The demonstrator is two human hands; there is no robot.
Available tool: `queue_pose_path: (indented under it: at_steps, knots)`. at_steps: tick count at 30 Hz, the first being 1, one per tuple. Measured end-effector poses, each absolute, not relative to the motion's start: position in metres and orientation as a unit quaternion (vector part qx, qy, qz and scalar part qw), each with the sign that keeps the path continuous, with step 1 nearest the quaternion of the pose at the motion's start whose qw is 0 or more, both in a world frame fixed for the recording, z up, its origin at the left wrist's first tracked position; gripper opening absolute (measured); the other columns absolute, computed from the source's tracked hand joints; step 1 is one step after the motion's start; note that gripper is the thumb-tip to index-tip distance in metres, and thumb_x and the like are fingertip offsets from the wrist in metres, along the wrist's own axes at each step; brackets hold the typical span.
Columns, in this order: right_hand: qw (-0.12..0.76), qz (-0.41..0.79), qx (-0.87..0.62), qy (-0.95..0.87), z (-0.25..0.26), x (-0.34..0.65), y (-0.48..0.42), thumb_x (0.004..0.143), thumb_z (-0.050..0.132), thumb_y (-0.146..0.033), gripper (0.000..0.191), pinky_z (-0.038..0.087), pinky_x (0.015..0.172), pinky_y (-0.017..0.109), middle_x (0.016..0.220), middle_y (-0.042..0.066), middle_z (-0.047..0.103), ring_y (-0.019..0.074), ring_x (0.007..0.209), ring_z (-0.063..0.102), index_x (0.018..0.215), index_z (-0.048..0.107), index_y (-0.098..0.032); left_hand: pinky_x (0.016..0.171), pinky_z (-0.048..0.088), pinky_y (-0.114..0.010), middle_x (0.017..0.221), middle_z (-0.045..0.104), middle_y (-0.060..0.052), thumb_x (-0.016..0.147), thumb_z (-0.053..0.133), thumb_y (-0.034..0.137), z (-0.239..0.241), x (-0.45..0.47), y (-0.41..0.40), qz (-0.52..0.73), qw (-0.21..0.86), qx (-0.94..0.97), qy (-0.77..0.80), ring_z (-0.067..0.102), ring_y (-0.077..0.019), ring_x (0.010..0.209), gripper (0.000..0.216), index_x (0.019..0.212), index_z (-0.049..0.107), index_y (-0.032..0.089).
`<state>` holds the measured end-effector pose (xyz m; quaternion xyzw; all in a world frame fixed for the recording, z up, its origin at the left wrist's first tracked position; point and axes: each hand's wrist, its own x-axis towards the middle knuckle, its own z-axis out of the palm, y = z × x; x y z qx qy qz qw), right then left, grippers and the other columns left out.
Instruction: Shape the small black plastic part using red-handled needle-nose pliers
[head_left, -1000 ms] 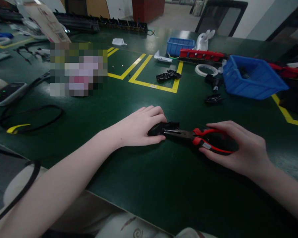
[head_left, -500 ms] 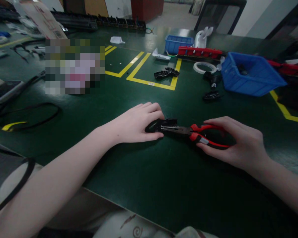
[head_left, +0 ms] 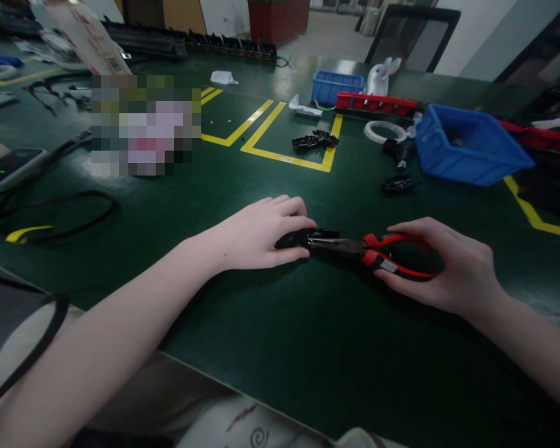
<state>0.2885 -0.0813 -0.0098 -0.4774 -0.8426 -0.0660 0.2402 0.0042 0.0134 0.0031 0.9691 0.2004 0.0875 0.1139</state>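
My left hand (head_left: 261, 233) lies on the dark green table (head_left: 280, 323) with its fingers closed over a small black plastic part (head_left: 295, 238), pinning it down. My right hand (head_left: 441, 267) is wrapped round the red and black handles of a pair of long-nose pliers (head_left: 373, 253). The pliers' metal jaws point left and reach into the black part beside my left fingertips. Both forearms rest low over the table's near edge.
Behind are a big blue bin (head_left: 471, 146), a smaller blue tray (head_left: 336, 86), a red strip (head_left: 378, 102), a tape roll (head_left: 385, 131) and loose black parts (head_left: 315, 140) by yellow floor-tape lines. A black cable loop (head_left: 51, 214) and a device (head_left: 4, 165) lie left.
Hands, pliers and black part hold nearly the same pose; the pliers' jaws have edged slightly further into the part. The view shifted a little.
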Motion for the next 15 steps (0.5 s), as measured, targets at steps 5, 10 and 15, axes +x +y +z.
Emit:
queue_pose_path:
  at_steps: [5,10,15]
  knots:
    - [0.237,-0.066,-0.484,-0.84,-0.0086,0.2888,-0.0832,0.07,0.072,-0.041,0.046,0.05,0.057,0.029,0.092,0.007,0.066,0.0186,0.071,0.064,0.106,0.053,-0.019,0.082,0.043,-0.032,0.112,0.054,-0.009,0.09,0.05,0.04,0.0043,0.0046,0.0127,0.085,0.116,0.968,0.204,0.053,-0.0214,0.098,0.039,0.121,0.056,0.018]
    - [0.235,-0.063,-0.489,-0.837,-0.0085,0.287,-0.0834,0.072,0.07,-0.043,0.042,0.05,0.056,0.028,0.089,0.007,0.067,0.018,0.069,0.064,0.103,0.055,-0.019,0.084,0.043,-0.033,0.112,0.053,-0.01,0.09,0.05,0.04,0.0055,0.0049,0.0121,0.081,0.116,0.969,0.204,0.052,-0.0216,0.099,0.04,0.123,0.056,0.018]
    - [0.242,-0.059,-0.481,-0.84,-0.0116,0.29,-0.0826,0.072,0.069,-0.045,0.043,0.051,0.056,0.031,0.089,0.006,0.067,0.0192,0.069,0.065,0.104,0.054,-0.02,0.081,0.044,-0.029,0.109,0.054,-0.009,0.092,0.047,0.039,0.0059,0.0055,0.0107,0.07,0.122,0.969,0.205,0.053,-0.02,0.097,0.039,0.125,0.053,0.018]
